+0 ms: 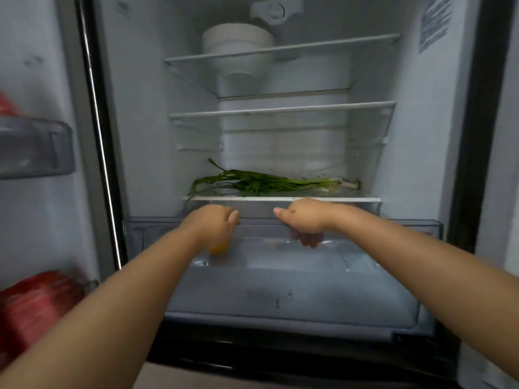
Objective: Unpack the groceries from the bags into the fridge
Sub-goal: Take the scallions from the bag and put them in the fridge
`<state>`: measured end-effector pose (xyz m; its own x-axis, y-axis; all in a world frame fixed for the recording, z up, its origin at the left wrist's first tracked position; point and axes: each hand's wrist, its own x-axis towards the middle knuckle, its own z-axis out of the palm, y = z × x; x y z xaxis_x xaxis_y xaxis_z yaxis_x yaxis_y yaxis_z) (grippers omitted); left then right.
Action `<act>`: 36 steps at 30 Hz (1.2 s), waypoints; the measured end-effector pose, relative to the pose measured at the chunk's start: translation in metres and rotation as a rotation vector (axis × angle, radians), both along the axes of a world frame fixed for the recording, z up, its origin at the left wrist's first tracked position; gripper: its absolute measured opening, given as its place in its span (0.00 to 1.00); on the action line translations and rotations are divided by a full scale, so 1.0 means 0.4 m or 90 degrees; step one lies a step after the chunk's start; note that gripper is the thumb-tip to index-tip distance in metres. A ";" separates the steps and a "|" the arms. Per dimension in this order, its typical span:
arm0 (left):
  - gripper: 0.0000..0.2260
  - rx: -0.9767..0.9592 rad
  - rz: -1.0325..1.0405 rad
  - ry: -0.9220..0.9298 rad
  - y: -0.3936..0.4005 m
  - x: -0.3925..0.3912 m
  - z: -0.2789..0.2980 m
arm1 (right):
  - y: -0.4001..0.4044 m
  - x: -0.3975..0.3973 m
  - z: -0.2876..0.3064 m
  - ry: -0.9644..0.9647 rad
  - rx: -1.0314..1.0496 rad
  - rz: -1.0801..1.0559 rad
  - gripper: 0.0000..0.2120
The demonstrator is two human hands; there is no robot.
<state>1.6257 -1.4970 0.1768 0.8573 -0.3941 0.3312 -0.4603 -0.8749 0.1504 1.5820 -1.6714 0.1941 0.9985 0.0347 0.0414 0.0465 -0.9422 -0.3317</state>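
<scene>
left hand (pixel 213 223) – curled on yellow fruit (pixel 219 248), centre | right hand (pixel 304 220) – fingers hooked on crisper drawer (pixel 295 279) rim | green onions (pixel 266 182) on shelf above

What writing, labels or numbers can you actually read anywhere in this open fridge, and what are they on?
None can be read.
Sticker on the fridge's white right inner wall: lines of print, too blurred to read.
Front of the clear plastic crisper drawer: a small marking with symbols, too blurred to read.
Round white control dial on the back wall: no legible marks.
Stacked white bowls and green spring onions: no text.
</scene>
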 end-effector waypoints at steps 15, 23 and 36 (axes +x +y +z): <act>0.19 0.013 0.040 -0.102 0.003 -0.073 -0.035 | -0.001 -0.067 -0.022 -0.169 -0.110 0.023 0.27; 0.17 0.094 0.254 -0.328 0.168 -0.173 -0.142 | 0.025 -0.099 -0.068 -0.374 -0.191 -0.006 0.24; 0.05 0.400 0.217 -0.279 0.349 -0.280 -0.229 | 0.152 -0.131 -0.196 -0.436 -0.220 -0.125 0.24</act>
